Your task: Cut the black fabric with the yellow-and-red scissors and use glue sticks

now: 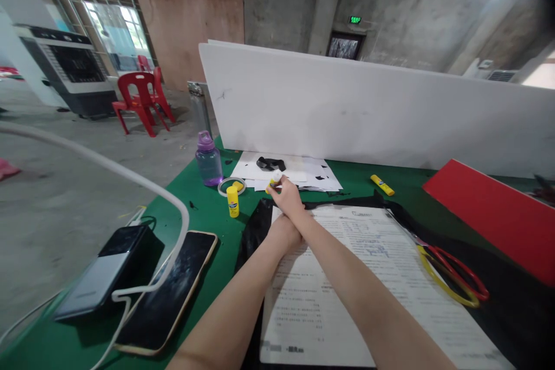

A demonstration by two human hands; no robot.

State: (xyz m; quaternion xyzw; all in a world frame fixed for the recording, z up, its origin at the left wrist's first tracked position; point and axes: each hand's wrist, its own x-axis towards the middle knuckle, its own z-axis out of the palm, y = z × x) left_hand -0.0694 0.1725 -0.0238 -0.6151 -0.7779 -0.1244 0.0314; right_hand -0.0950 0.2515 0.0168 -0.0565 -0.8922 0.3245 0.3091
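Note:
My right hand [289, 196] crosses over my left and is closed on a yellow glue stick [270, 186] with its white end up. My left hand [286, 231] lies beneath the right wrist, its fingers hidden, over the top of a printed sheet [342, 277]. Under the sheet spreads black cloth-like material [255, 225]. Left of my hands, another yellow glue stick [233, 202] stands upright by a tape ring [222, 189] with a small yellow piece [238, 185] at it. Scissors [451, 277] with red and yellow handles rest on the sheet's right side.
A purple-lidded bottle [209, 162], a phone [173, 295] and a power bank [102, 277] with a white cable occupy the green table's left. White papers [295, 167] with black scraps, a lying glue stick [382, 185], a red board [489, 214] and a tall white panel [368, 110] are beyond.

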